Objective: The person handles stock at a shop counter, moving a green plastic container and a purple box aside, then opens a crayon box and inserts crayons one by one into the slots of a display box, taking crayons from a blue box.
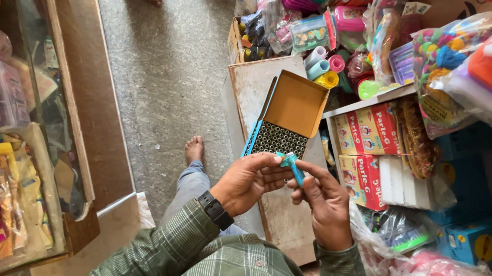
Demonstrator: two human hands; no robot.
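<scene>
**Both hands closed on a small teal piece above an open box**

We see the left hand (246, 181), with a black wristband, and the right hand (323, 201) meeting just below an open cardboard box with a blue side and brown lid (289, 117). Between them sits a small teal plastic cylinder-shaped item (292, 166), tilted, its upper end pinched by the left thumb and fingers, its lower end gripped by the curled right fingers. Both hands are closed around it; neither is spread open. The item sits just in front of the box's near edge, over the rows of small dark round items (277, 140) packed inside. The box rests on a worn wooden board (256, 80). To the right we see red and yellow cartons (367, 128) stacked on a shelf. A bare foot (194, 148) rests on the grey carpeted floor (166, 58).
</scene>
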